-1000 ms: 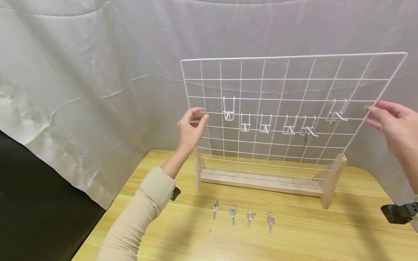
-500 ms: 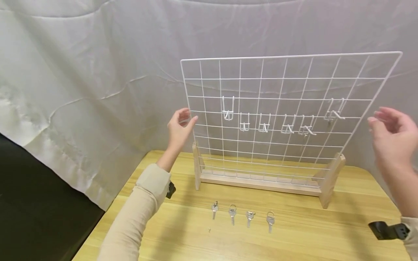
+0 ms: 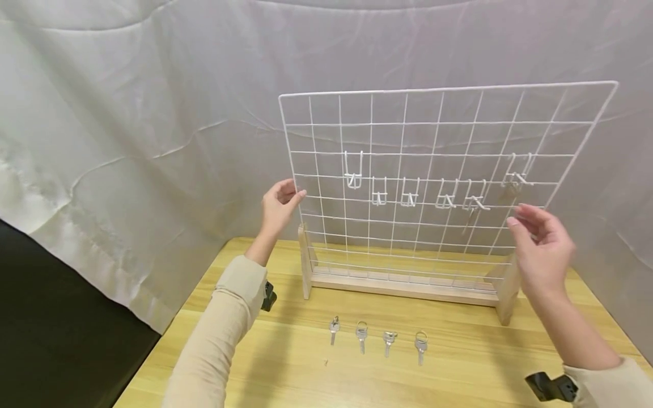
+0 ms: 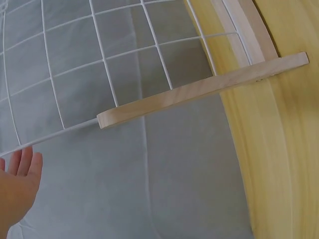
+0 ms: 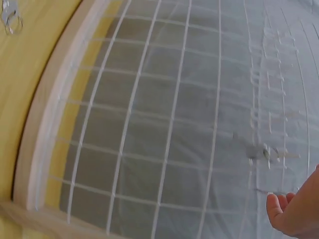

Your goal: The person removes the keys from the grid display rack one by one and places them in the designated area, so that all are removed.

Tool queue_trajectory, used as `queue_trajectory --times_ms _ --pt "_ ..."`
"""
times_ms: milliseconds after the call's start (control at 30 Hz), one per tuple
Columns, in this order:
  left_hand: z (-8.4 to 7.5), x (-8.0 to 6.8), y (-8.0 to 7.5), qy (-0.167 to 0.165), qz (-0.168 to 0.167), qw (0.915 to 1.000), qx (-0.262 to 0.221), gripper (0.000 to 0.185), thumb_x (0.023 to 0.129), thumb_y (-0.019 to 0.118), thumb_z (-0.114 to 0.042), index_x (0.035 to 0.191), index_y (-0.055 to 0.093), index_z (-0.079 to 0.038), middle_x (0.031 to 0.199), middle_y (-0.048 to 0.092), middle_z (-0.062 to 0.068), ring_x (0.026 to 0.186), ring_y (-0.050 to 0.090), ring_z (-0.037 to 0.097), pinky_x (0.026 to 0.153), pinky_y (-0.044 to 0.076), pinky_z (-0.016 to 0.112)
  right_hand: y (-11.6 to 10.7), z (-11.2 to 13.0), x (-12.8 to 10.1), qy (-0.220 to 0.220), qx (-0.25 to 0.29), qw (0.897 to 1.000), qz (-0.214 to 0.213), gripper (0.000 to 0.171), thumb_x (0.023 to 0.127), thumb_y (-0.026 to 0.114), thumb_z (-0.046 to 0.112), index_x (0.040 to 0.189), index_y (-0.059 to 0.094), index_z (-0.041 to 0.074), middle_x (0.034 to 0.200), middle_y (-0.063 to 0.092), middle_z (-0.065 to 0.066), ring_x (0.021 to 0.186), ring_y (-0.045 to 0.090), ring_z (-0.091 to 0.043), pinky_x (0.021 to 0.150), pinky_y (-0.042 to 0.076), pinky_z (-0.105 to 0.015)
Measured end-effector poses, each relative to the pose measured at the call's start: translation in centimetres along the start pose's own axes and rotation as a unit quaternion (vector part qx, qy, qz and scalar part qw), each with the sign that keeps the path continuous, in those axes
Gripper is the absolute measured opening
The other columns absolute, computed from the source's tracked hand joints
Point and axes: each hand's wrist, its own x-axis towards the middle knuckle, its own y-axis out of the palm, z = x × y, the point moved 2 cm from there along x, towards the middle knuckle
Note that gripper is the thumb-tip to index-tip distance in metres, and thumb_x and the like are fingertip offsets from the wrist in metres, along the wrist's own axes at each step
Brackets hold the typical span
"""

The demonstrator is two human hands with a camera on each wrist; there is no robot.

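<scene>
A white wire grid panel (image 3: 415, 123) stands upright in a wooden base (image 3: 403, 286). My left hand (image 3: 278, 209) is at its left edge, thumb in front and fingers behind, lightly pinching it. In the left wrist view, the fingertips (image 4: 29, 158) meet the edge wire. My right hand (image 3: 543, 243) hovers before the lower right part of the panel, fingers loosely curved and nothing between them. Several white hooks hang on the grid, including a rightmost hook (image 3: 516, 178) and a lower hook (image 3: 475, 203), each with a key hanging by it.
Several keys with rings lie in a row on the wooden table (image 3: 377, 385), among them a left key (image 3: 334, 328) and a right key (image 3: 420, 347). A tiny bit (image 3: 325, 362) lies in front of them. Grey cloth (image 3: 204, 79) hangs behind the panel.
My right hand has let go of the panel's right edge and moved left and down in front of the grid. My left hand has slid outward to the left edge.
</scene>
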Motion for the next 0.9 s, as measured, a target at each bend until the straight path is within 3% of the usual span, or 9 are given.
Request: queue_trajectory --times_ms 300,633,900 --pt "0.4 0.2 0.2 0.004 0.021 0.9998 -0.001 0.032 0.083 0.066 -0.001 0.112 0.057 0.01 0.105 0.063 0.031 0.07 0.057 -0.005 0.074 0.052 0.01 1.7 -2.2 -1.1 0.055 -0.005 0.998 0.017 0.024 0.082 0.065 -0.003 0.104 0.065 0.005 0.091 0.066 0.011 0.088 0.06 -0.003 0.075 0.048 -0.002" --pt "0.7 0.5 0.2 0.008 0.004 0.9999 -0.008 0.028 0.085 0.062 0.003 0.109 0.056 0.014 0.101 0.063 0.033 0.065 0.056 -0.008 0.068 0.049 0.006 3.5 -4.7 -0.7 0.103 0.001 0.995 0.0 0.03 0.08 0.07 0.002 0.109 0.062 0.003 0.091 0.065 0.009 0.085 0.059 -0.002 0.075 0.048 -0.002" --pt "0.8 0.6 0.8 0.003 0.004 0.9999 -0.01 0.024 0.085 0.06 0.004 0.108 0.058 0.012 0.1 0.063 0.035 0.065 0.06 -0.001 0.066 0.049 0.006 3.7 -5.4 0.6 0.146 0.065 0.987 -0.032 0.025 0.078 0.07 -0.002 0.1 0.064 0.007 0.086 0.065 0.004 0.078 0.061 -0.004 0.071 0.052 -0.006"
